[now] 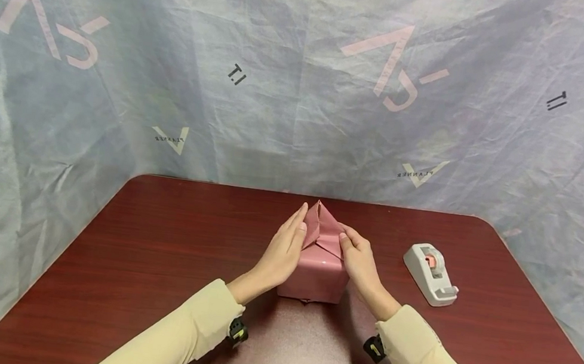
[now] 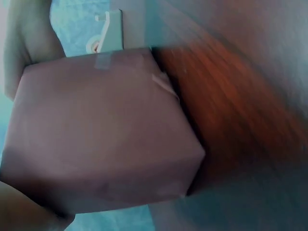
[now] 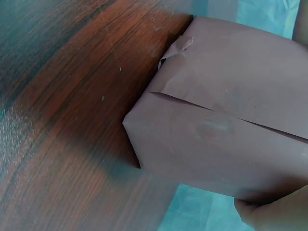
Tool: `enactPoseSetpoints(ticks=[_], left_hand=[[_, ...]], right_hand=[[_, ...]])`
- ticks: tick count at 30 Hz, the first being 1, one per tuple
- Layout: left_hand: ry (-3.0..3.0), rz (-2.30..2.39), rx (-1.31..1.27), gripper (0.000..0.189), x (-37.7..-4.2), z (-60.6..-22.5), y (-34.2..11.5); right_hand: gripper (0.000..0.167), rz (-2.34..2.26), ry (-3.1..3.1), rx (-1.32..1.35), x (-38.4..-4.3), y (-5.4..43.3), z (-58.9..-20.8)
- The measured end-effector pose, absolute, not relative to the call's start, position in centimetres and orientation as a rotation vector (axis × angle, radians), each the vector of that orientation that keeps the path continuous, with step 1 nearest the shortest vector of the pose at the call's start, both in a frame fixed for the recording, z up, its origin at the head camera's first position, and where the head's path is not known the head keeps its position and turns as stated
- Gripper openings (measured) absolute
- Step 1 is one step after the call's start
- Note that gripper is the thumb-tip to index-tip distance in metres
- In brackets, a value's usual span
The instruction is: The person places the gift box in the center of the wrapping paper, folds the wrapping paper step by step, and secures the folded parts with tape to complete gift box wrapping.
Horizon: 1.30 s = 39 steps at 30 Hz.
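Note:
A box wrapped in pink paper (image 1: 313, 277) stands on the table, with loose paper folded up to a peak (image 1: 329, 225) at its top. My left hand (image 1: 281, 250) lies flat along the left of this paper, fingers straight and pointing up. At the right, my right hand (image 1: 361, 262) pinches the paper edge, its thumb in front and the fingers behind. In the left wrist view a clear tape strip (image 2: 102, 61) sticks to the box side. A long overlapping seam (image 3: 207, 109) crosses the side seen in the right wrist view.
A white tape dispenser (image 1: 430, 274) with an orange core stands to the right of the box on the dark red wooden table (image 1: 182, 241). Grey-blue printed sheeting (image 1: 256, 112) hangs behind the table and along both sides.

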<state>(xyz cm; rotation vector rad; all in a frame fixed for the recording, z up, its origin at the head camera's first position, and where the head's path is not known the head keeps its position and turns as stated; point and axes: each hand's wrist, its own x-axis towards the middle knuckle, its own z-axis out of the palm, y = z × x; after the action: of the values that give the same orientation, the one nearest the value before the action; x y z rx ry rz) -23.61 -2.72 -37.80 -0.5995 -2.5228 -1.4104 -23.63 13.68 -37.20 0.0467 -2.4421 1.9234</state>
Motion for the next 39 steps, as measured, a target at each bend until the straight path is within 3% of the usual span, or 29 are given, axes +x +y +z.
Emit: enactPoseSetpoints(ticks=[5, 13, 16, 24, 39], left_hand=[[-2.365, -1.66, -0.54, 0.044, -23.8, -37.9, -2.8], [-2.206, -2.041, -0.485, 0.056, -24.1, -37.8, -3.2], [-2.199, -2.153, -0.412, 0.051, -24.3, -37.8, -3.5], [-2.332, -2.234, -0.156, 0.031, -24.9, -37.5, -4.3], [-2.427, -2.202, -0.086, 0.034, -25.9, -37.6, -4.1]], right_hand=[[0.035, 1.91, -2.447, 0.041, -23.6, 13.6, -37.1], [0.035, 1.899, -2.459, 0.048, -23.5, 13.6, -36.9], [0.035, 1.894, -2.461, 0.065, -23.5, 13.6, -36.9], [0.035, 1.896, -2.478, 0.114, -23.6, 14.0, -36.9], [0.036, 2.019, -2.454, 0.135, -23.5, 14.3, -37.2]])
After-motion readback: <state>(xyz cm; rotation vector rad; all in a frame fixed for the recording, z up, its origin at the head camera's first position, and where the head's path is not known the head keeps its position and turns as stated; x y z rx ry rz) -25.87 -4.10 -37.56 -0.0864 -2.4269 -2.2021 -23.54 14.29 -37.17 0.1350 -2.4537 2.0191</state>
